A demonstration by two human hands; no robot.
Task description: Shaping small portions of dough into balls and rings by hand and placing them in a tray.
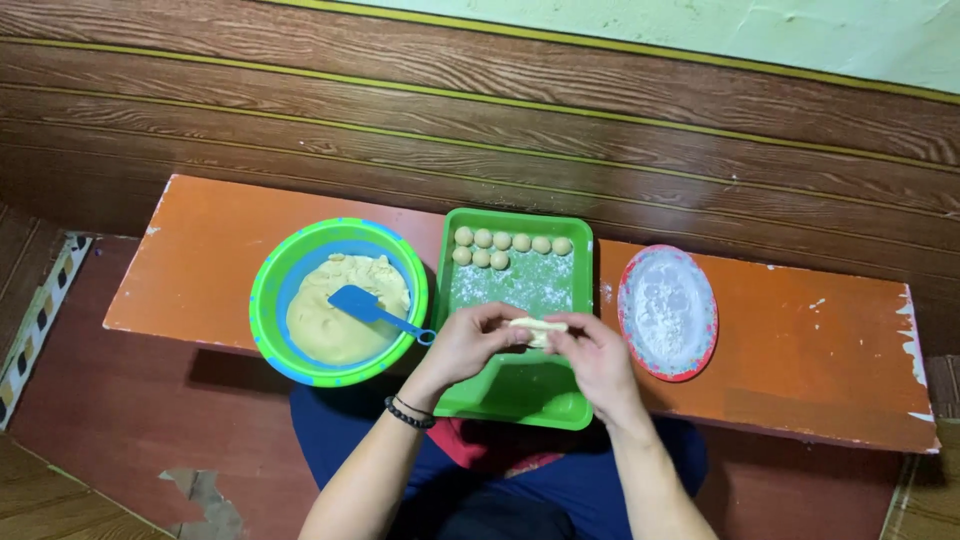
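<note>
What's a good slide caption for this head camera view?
Both hands stretch a dough piece over a floured green tray.

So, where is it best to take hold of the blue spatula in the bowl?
Grip the blue spatula by its handle end, which rests on the bowl's right rim near the left hand. Come from the right, above the rim: the blade lies in the dough, while the handle points out clean and free.

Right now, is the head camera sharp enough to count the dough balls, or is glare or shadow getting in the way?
Head view: evenly lit and mostly sharp; eight dough balls are countable on the green tray. Head view: soft sheen, no harsh glare, on the tray's near end. Head view: the dough piece between left hand and right hand is slightly soft. Head view: bench edges bow slightly.
</note>
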